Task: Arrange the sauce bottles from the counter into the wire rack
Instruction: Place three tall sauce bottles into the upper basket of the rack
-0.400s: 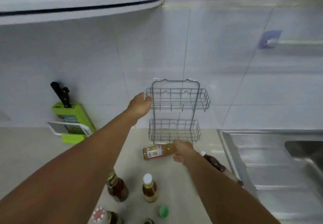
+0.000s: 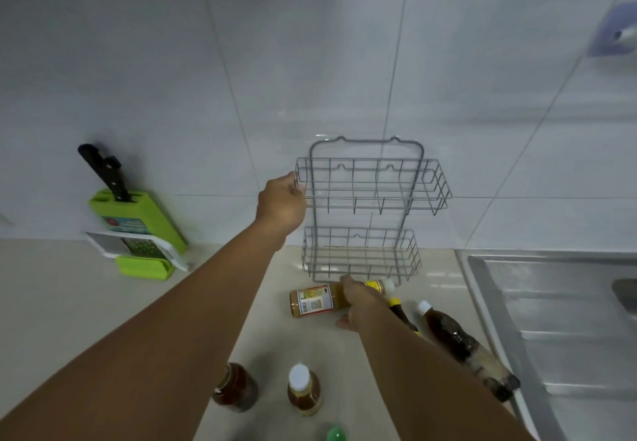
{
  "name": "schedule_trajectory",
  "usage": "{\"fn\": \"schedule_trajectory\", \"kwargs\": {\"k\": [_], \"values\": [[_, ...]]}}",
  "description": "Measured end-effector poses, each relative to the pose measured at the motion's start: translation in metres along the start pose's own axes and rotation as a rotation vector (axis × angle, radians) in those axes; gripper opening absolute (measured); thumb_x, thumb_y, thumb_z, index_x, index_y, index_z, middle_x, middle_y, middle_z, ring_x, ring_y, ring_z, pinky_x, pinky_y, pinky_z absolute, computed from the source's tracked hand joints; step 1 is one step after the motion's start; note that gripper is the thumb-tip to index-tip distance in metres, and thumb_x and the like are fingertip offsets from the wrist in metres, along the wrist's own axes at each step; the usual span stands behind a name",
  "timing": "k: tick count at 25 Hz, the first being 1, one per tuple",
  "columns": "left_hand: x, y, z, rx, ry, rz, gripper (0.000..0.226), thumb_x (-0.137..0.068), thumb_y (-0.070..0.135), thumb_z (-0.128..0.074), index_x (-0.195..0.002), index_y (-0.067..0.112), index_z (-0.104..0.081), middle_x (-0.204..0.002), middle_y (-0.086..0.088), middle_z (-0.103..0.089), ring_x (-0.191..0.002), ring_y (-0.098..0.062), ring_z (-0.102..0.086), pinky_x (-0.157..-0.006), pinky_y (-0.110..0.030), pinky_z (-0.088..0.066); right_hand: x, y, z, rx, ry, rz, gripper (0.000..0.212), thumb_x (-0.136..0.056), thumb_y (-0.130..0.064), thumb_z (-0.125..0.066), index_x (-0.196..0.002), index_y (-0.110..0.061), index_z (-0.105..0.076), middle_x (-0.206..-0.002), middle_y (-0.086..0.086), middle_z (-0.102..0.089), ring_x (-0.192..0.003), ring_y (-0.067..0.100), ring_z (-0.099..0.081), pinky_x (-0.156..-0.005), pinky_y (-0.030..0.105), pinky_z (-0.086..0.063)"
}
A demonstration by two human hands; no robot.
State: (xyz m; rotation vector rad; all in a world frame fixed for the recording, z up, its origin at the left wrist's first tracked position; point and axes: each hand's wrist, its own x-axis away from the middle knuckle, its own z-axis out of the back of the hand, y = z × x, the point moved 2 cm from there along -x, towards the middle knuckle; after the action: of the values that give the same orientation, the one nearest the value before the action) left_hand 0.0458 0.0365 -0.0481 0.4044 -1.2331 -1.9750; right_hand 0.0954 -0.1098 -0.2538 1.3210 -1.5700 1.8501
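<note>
A grey two-tier wire rack [image 2: 374, 206] stands against the tiled wall, both tiers bare. My left hand [image 2: 281, 204] grips the left end of its upper tier. My right hand [image 2: 358, 299] is closed around a yellow-brown sauce bottle [image 2: 315, 301] with a white cap, lying on its side on the counter just before the rack. Two dark bottles [image 2: 448, 330] lie tilted to the right of my right arm. Nearer me stand a dark jar [image 2: 236, 389], a white-capped amber bottle [image 2: 303, 390] and a green cap [image 2: 336, 435].
A green knife block [image 2: 138, 216] with a black-handled knife and a grater leans at the wall on the left. A steel sink [image 2: 551, 320] with draining board fills the right. A lilac hook pad [image 2: 612, 32] sticks to the wall up right.
My head has tilted down and closer, so the cabinet above has left view. My right hand has settled more firmly over the lying bottle. The left hand stays on the rack.
</note>
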Motion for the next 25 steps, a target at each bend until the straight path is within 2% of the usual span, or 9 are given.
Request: {"fn": "schedule_trajectory", "kwargs": {"k": [2, 5, 8, 11, 14, 16, 19, 22, 25], "values": [[-0.001, 0.001, 0.002, 0.001, -0.009, -0.009, 0.039, -0.103, 0.019, -0.045, -0.142, 0.018, -0.051, -0.145, -0.002, -0.055, -0.135, -0.021, -0.049, -0.095, -0.017, -0.03, -0.012, 0.001, 0.001, 0.026, 0.032, 0.047, 0.02, -0.095, -0.035, -0.059, -0.106, -0.019, -0.055, -0.091, 0.003, -0.059, -0.084, 0.025, -0.065, -0.088, 0.049, -0.06], [0.0, 0.0, 0.004, -0.013, -0.017, -0.028, 0.041, -0.103, 0.024, -0.045, -0.143, 0.012, -0.05, -0.145, -0.005, -0.055, -0.136, -0.025, -0.048, -0.104, -0.025, -0.037, -0.025, 0.004, -0.001, -0.117, 0.064, 0.079, 0.018, -0.098, -0.023, -0.059, -0.113, -0.012, -0.057, -0.091, 0.006, -0.06, -0.086, 0.027, -0.065, -0.094, 0.05, -0.059], [-0.002, -0.003, 0.003, -0.004, -0.022, -0.006, 0.043, -0.103, 0.023, -0.045, -0.146, 0.017, -0.046, -0.147, -0.004, -0.053, -0.138, -0.024, -0.047, -0.098, -0.021, -0.033, -0.02, 0.015, -0.001, -0.187, 0.12, 0.143, 0.039, -0.089, -0.018, -0.071, -0.122, 0.0, -0.061, -0.095, 0.011, -0.067, -0.087, 0.03, -0.068, -0.091, 0.054, -0.061], [0.001, -0.002, 0.005, -0.002, -0.039, -0.01, 0.044, -0.104, 0.023, -0.044, -0.147, 0.02, -0.044, -0.15, -0.003, -0.049, -0.139, -0.023, -0.045, -0.097, -0.021, -0.031, 0.027, 0.011, 0.004, -0.167, 0.28, 0.442, 0.059, -0.07, -0.021, -0.087, -0.118, -0.014, -0.053, -0.102, 0.01, -0.071, -0.09, 0.028, -0.07, -0.083, 0.046, -0.062], [0.002, -0.002, 0.005, 0.006, -0.06, -0.012, 0.046, -0.104, 0.021, -0.042, -0.15, 0.019, -0.039, -0.153, -0.005, -0.046, -0.141, -0.024, -0.042, -0.106, -0.025, -0.032, 0.112, -0.025, 0.015, -0.064, 0.199, 0.807, 0.05, -0.07, -0.008, -0.09, -0.104, -0.018, -0.054, -0.091, 0.004, -0.074, -0.088, 0.026, -0.075, -0.071, 0.027, -0.058], [0.002, -0.002, 0.006, 0.013, -0.062, -0.013, 0.047, -0.104, 0.022, -0.043, -0.15, 0.018, -0.039, -0.154, -0.004, -0.044, -0.142, -0.025, -0.041, -0.11, -0.027, -0.031, 0.176, -0.063, 0.025, -0.034, 0.114, 1.054, 0.049, -0.069, 0.002, -0.089, -0.102, -0.016, -0.056, -0.089, 0.001, -0.076, -0.082, 0.017, -0.077, -0.069, 0.024, -0.059], [-0.001, -0.004, 0.007, 0.064, -0.072, 0.016, 0.046, -0.102, 0.018, -0.044, -0.148, 0.019, -0.043, -0.153, -0.001, -0.045, -0.14, -0.023, -0.044, -0.109, -0.023, -0.032, 0.253, -0.128, 0.031, 0.075, 0.123, 1.353, 0.054, -0.069, 0.002, -0.088, -0.105, -0.024, -0.058, -0.091, -0.007, -0.073, -0.08, 0.005, -0.075, -0.07, 0.018, -0.059], [-0.002, -0.006, 0.008, 0.155, -0.107, 0.049, 0.047, -0.1, 0.012, -0.043, -0.146, 0.02, -0.046, -0.153, 0.001, -0.046, -0.139, -0.022, -0.045, -0.117, -0.038, -0.037, 0.281, -0.182, 0.021, 0.222, 0.129, 1.511, 0.062, -0.071, -0.01, -0.09, -0.121, -0.019, -0.055, -0.102, -0.009, -0.069, -0.091, 0.013, -0.075, -0.077, 0.026, -0.063], [-0.003, -0.005, 0.008, 0.176, -0.117, 0.047, 0.046, -0.101, 0.013, -0.042, -0.147, 0.02, -0.045, -0.153, 0.003, -0.045, -0.142, -0.021, -0.041, -0.119, -0.035, -0.032, 0.266, -0.215, 0.0, 0.44, 0.071, 1.533, 0.072, -0.07, -0.018, -0.089, -0.133, -0.023, -0.053, -0.112, -0.002, -0.066, -0.101, 0.025, -0.072, -0.087, 0.038, -0.064]]}}
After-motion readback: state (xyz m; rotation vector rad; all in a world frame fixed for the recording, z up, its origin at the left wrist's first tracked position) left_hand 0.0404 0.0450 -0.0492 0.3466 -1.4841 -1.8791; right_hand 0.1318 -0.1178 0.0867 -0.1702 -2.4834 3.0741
